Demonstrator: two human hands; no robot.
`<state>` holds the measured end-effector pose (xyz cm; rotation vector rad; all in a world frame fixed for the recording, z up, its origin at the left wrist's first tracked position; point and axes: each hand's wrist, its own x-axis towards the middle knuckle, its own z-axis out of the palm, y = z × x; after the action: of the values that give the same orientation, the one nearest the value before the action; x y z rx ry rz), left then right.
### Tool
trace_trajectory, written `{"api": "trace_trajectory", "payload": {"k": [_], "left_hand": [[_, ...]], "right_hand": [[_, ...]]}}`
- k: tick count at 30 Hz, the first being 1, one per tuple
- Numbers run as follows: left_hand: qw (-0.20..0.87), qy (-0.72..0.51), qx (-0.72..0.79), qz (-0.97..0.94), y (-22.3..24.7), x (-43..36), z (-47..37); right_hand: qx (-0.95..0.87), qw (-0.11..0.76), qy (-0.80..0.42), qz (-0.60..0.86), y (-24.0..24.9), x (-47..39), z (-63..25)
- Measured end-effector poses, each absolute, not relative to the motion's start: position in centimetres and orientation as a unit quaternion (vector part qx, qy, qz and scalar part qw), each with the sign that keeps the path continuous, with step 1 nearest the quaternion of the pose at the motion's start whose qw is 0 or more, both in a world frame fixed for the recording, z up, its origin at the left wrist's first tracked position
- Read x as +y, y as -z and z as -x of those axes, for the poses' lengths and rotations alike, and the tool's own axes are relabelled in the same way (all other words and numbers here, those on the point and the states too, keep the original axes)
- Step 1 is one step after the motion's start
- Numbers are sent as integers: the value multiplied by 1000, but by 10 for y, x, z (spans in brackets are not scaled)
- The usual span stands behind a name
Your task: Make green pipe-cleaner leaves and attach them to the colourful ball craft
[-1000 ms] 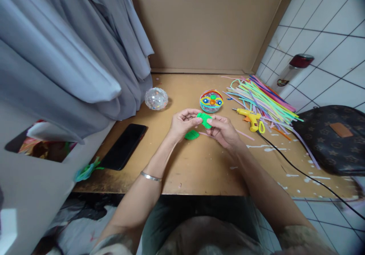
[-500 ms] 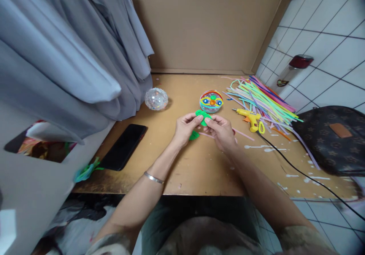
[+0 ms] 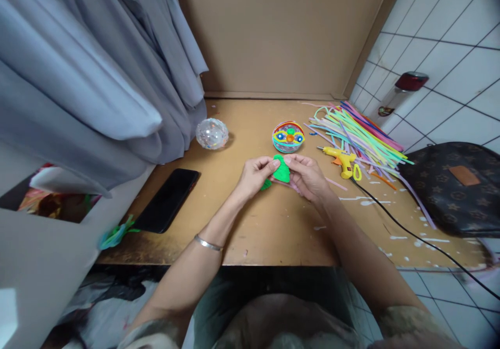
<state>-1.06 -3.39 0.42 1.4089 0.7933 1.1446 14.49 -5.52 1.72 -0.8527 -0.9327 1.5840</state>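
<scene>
Between my two hands is a fuzzy green leaf-shaped piece (image 3: 282,170), apparently of bent pipe cleaner. My left hand (image 3: 253,176) pinches its left edge between thumb and fingers. On the other edge, my right hand (image 3: 307,176) grips it the same way. A second green piece (image 3: 266,184) lies by my left fingertips, partly hidden under them. Just beyond my hands stands a clear ball decorated with coloured strips (image 3: 288,137), with blue-and-white eye shapes and an orange dot. Pink pipe cleaner (image 3: 336,184) shows on the table right of my right hand.
A clear ball (image 3: 212,134) sits at the back left, a black phone (image 3: 167,200) nearer. On the right lie a yellow glue gun (image 3: 344,161) with a black cord, a pile of coloured pipe cleaners (image 3: 363,135) and a brown patterned bag (image 3: 457,187). A grey curtain (image 3: 156,78) hangs left.
The green piece has been turned between my fingers and now shows a broader, pointed face hanging toward me. My right hand has shifted slightly, still gripping it.
</scene>
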Motion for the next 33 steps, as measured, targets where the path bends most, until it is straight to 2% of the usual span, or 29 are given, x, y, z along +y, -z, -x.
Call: {"api": "trace_trajectory", "payload": {"k": [17, 26, 33], "left_hand": [[527, -484, 371, -592, -6, -34, 10], [471, -480, 400, -623, 0, -33, 10], [444, -496, 403, -629, 2, -39, 5]], "right_hand": [[-432, 538, -596, 410, -22, -57, -145], [-464, 557, -517, 455, -19, -54, -141], [-433, 572, -503, 482, -9, -51, -136]]}}
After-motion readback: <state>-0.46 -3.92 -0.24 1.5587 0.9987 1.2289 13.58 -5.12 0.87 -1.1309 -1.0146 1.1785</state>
